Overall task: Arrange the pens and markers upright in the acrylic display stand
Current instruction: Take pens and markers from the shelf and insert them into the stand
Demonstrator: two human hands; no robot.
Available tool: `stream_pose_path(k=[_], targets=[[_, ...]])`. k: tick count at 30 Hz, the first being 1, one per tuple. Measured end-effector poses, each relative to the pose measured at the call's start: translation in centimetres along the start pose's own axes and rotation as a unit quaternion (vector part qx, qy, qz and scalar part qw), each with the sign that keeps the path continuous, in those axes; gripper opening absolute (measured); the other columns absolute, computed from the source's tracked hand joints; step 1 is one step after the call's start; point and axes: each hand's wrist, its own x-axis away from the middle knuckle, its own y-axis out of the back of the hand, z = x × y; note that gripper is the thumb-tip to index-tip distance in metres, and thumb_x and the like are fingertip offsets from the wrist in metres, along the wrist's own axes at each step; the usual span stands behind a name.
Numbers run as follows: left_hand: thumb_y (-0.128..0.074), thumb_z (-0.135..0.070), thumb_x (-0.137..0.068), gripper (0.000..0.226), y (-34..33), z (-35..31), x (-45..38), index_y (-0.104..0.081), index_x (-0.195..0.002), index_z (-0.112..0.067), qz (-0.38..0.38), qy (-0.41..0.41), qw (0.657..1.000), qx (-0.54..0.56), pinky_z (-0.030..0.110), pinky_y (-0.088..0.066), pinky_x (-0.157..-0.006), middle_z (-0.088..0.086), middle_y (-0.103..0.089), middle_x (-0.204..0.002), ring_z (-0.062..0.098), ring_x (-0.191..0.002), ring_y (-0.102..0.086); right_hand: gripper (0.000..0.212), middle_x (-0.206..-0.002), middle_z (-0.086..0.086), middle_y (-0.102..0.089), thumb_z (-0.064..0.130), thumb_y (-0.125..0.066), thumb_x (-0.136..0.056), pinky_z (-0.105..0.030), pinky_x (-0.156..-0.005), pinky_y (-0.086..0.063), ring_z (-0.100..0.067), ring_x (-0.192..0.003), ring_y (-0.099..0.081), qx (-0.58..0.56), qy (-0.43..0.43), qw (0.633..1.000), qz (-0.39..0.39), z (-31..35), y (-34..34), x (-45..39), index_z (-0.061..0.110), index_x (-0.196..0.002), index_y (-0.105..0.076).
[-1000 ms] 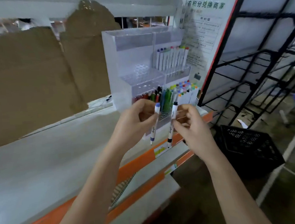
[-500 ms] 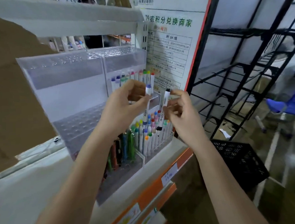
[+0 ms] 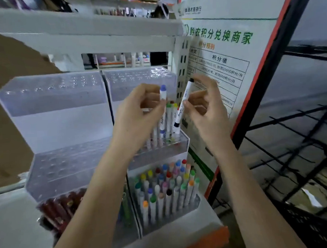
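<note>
A tiered clear acrylic display stand (image 3: 54, 126) sits on the white shelf. My left hand (image 3: 138, 115) pinches a white marker with a blue cap (image 3: 163, 109), held upright with its lower end at the middle tier's holes. My right hand (image 3: 205, 107) pinches a white marker with a black cap (image 3: 182, 104), tilted, its lower tip just above the same tier (image 3: 180, 143). Several markers with coloured caps stand in that tier behind my left hand. The bottom right tier holds several upright markers (image 3: 167, 191).
Dark red pens (image 3: 57, 209) fill the lower left compartment; the left tiers' holes are unfilled. A printed sign (image 3: 229, 51) stands just right of the stand. Black wire racks (image 3: 299, 129) and a black crate (image 3: 309, 228) lie further right. Brown cardboard (image 3: 11, 89) is at left.
Both hands rose with their markers from below the shelf edge up to the middle right tier. My view has moved closer to the stand.
</note>
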Motion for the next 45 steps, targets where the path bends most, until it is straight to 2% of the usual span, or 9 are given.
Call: stream_pose_path(k=[6, 9, 15, 21, 27, 32, 35, 41, 45], targets=[[-0.063, -0.011, -0.087, 0.018, -0.6, 0.3, 0.1, -0.059, -0.097, -0.026, -0.054, 0.024, 0.998, -0.038, 0.031, -0.054, -0.077, -0.011, -0.067, -0.085, 0.006, -0.079, -0.063, 0.045, -0.091, 0.010, -0.061, 0.013, -0.063, -0.088, -0.026, -0.085, -0.050, -0.003, -0.090, -0.059, -0.004, 0.022, 0.997, 0.075, -2.2, -0.8, -0.3, 0.033, -0.125, -0.046], [-0.063, -0.012, -0.088, 0.018, -0.9, 0.4, 0.5, -0.059, -0.097, -0.027, -0.075, 0.023, 0.996, -0.045, 0.028, -0.054, -0.075, -0.012, -0.064, -0.083, 0.004, -0.078, -0.061, 0.036, -0.095, 0.009, -0.061, 0.022, -0.060, -0.091, -0.041, -0.086, -0.049, -0.011, -0.096, -0.059, 0.006, 0.060, 0.995, 0.080, -2.7, -0.9, -0.1, 0.025, -0.126, -0.050], [-0.063, -0.011, -0.088, 0.024, -1.6, -0.1, 1.4, -0.055, -0.092, -0.033, -0.118, 0.014, 0.992, -0.049, 0.025, -0.054, -0.075, -0.013, -0.060, -0.079, 0.004, -0.076, -0.060, 0.015, -0.091, 0.006, -0.059, 0.019, -0.063, -0.087, -0.031, -0.077, -0.044, -0.016, -0.092, -0.053, 0.071, 0.115, 0.987, 0.084, -4.0, -1.2, -0.4, 0.011, -0.099, -0.064], [-0.064, -0.013, -0.088, 0.021, -1.9, -0.6, 1.9, -0.056, -0.093, -0.031, -0.140, 0.019, 0.988, -0.054, 0.025, -0.055, -0.078, -0.013, -0.059, -0.079, 0.004, -0.077, -0.061, 0.011, -0.091, 0.000, -0.062, 0.019, -0.062, -0.086, -0.025, -0.079, -0.040, -0.017, -0.091, -0.053, 0.100, 0.136, 0.983, 0.074, -3.9, -1.1, -0.8, 0.010, -0.089, -0.066], [-0.065, -0.012, -0.085, 0.023, -2.7, -0.9, 2.4, -0.057, -0.092, -0.032, -0.127, -0.002, 0.989, -0.070, 0.014, -0.049, -0.069, -0.014, -0.062, -0.082, -0.002, -0.076, -0.061, 0.021, -0.096, 0.009, -0.062, 0.023, -0.065, -0.086, -0.019, -0.081, -0.050, -0.002, -0.088, -0.060, -0.127, 0.039, 0.984, 0.120, 0.3, 0.9, -1.0, 0.020, -0.106, -0.059], [-0.063, -0.008, -0.086, 0.027, -3.7, -1.1, 2.6, -0.060, -0.092, -0.034, -0.135, -0.021, 0.986, -0.095, 0.009, -0.046, -0.068, -0.019, -0.063, -0.083, -0.005, -0.078, -0.061, 0.019, -0.092, 0.013, -0.063, 0.013, -0.067, -0.084, -0.029, -0.079, -0.055, -0.004, -0.085, -0.063, -0.131, 0.038, 0.983, 0.126, 1.2, 0.7, -1.5, 0.022, -0.100, -0.061], [-0.063, -0.013, -0.088, 0.019, -3.4, -0.9, 2.7, -0.063, -0.097, -0.030, -0.133, -0.033, 0.982, -0.129, 0.007, -0.045, -0.071, -0.019, -0.064, -0.088, -0.005, -0.082, -0.061, 0.018, -0.090, 0.015, -0.064, 0.011, -0.067, -0.085, -0.023, -0.079, -0.054, -0.001, -0.084, -0.063, -0.133, 0.038, 0.984, 0.112, 0.9, 0.7, -1.7, 0.022, -0.098, -0.062], [-0.061, -0.018, -0.088, 0.013, -1.3, 1.8, 4.6, -0.069, -0.098, -0.016, -0.094, -0.045, 0.930, -0.353, 0.019, -0.048, -0.067, -0.006, -0.066, -0.092, 0.010, -0.077, -0.061, 0.020, -0.090, 0.015, -0.062, 0.010, -0.066, -0.085, -0.029, -0.077, -0.056, -0.002, -0.083, -0.062, -0.128, 0.025, 0.988, 0.077, -0.3, 0.5, -2.1, 0.022, -0.100, -0.061], [-0.069, -0.014, -0.083, 0.005, -0.8, 3.7, 5.4, -0.071, -0.087, -0.012, -0.060, -0.074, 0.875, -0.476, 0.020, -0.041, -0.058, 0.000, -0.069, -0.082, 0.019, -0.071, -0.064, 0.016, -0.090, 0.012, -0.063, 0.010, -0.067, -0.085, -0.021, -0.080, -0.053, -0.001, -0.083, -0.062, -0.098, 0.044, 0.992, 0.071, -1.1, -0.3, -1.8, 0.016, -0.099, -0.062]])
